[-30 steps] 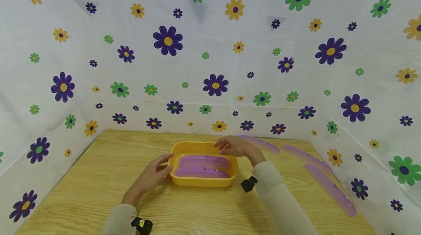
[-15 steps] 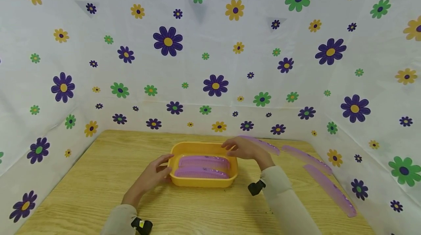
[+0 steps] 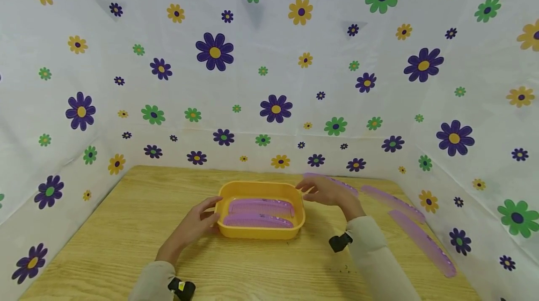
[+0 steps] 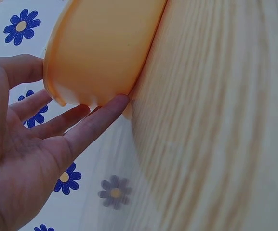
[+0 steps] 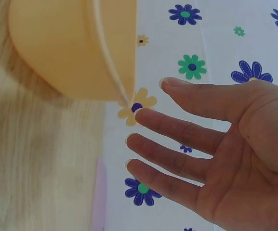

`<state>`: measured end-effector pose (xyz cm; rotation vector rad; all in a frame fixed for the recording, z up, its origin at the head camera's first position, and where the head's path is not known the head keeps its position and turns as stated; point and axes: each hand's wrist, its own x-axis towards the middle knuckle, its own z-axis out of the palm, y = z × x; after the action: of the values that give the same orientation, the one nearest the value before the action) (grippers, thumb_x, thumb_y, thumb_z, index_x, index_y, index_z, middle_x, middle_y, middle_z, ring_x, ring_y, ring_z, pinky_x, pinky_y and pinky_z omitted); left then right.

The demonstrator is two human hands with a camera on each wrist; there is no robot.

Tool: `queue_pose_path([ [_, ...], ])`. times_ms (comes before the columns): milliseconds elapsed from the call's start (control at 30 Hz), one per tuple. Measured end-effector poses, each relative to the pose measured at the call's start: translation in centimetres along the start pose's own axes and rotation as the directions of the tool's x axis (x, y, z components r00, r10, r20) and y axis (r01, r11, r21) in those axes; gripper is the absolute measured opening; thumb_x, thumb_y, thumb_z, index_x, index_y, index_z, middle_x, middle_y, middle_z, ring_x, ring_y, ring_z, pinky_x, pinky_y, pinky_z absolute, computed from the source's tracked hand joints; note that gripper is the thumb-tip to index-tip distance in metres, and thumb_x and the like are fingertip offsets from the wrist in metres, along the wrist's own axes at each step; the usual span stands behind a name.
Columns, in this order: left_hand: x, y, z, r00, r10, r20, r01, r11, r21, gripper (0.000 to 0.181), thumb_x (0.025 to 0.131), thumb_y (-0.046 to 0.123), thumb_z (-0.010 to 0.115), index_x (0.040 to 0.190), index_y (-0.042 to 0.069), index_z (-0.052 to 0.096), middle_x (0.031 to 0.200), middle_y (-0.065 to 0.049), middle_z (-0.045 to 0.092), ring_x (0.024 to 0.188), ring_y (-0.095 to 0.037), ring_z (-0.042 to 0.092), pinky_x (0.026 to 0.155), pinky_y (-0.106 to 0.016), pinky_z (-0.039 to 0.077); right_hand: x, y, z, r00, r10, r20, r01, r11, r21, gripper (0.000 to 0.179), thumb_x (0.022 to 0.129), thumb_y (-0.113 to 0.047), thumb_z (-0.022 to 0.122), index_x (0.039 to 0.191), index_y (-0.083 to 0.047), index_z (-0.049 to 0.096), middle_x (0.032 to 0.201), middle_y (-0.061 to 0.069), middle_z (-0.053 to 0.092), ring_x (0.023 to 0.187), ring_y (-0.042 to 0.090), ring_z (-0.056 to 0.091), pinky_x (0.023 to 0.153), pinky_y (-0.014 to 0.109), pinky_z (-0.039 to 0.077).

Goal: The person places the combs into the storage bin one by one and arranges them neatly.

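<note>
A yellow plastic tub sits on the wooden table, with two purple combs in it: a rear comb and a front comb, lying side by side. At the tub's left end, my left hand touches the rim and outer wall with fairly straight fingers; the left wrist view shows fingertips against the wall. Just off the tub's right end is my right hand, fingers extended and holding nothing. In the right wrist view, its fingers are spread apart from the tub wall.
Three more purple combs lie on the table at the right: one comb partly behind my right hand, a middle comb and a nearer comb. A flower-printed white sheet encloses the table's back and sides.
My right hand has moved right, from over the tub's back right corner to just outside its right end. The left hand, tub and combs have stayed put.
</note>
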<state>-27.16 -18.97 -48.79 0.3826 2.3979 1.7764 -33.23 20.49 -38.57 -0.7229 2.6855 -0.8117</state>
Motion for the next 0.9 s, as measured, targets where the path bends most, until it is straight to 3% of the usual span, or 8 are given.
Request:
queue_pose_path([
  [300, 0.1, 0.0, 0.0, 1.000, 0.006, 0.002, -0.006, 1.000, 0.016, 0.053, 0.107, 0.014, 0.054, 0.157, 0.005, 0.038, 0.159, -0.030, 0.038, 0.135, -0.049, 0.054, 0.093, -0.042, 0.064, -1.9, 1.8, -0.2, 0.998, -0.053, -0.020, 0.052, 0.999, -0.009, 0.034, 0.102, -0.009, 0.062, 0.134, 0.002, 0.062, 0.133, 0.028, 0.066, 0.121, 0.048, 0.064, 0.096, 0.051, 0.061],
  [667, 0.1, -0.1, -0.1, 1.000, 0.014, 0.008, -0.014, 1.000, 0.017, 0.053, 0.107, 0.014, 0.054, 0.157, 0.006, 0.037, 0.160, -0.029, 0.037, 0.136, -0.048, 0.054, 0.093, -0.042, 0.064, -5.0, 3.3, -1.8, 0.986, -0.145, -0.078, 0.143, 0.989, -0.036, 0.033, 0.101, -0.009, 0.062, 0.130, 0.008, 0.061, 0.127, 0.029, 0.066, 0.116, 0.052, 0.063, 0.097, 0.057, 0.059],
  [900, 0.1, 0.0, 0.0, 1.000, 0.017, 0.009, -0.017, 1.000, 0.024, 0.053, 0.107, 0.014, 0.053, 0.157, 0.005, 0.037, 0.160, -0.030, 0.037, 0.135, -0.049, 0.054, 0.092, -0.042, 0.064, -6.7, 5.1, -2.1, 0.987, -0.128, -0.097, 0.124, 0.991, -0.045, 0.035, 0.101, -0.009, 0.063, 0.130, 0.009, 0.061, 0.127, 0.030, 0.066, 0.115, 0.052, 0.064, 0.093, 0.056, 0.060],
])
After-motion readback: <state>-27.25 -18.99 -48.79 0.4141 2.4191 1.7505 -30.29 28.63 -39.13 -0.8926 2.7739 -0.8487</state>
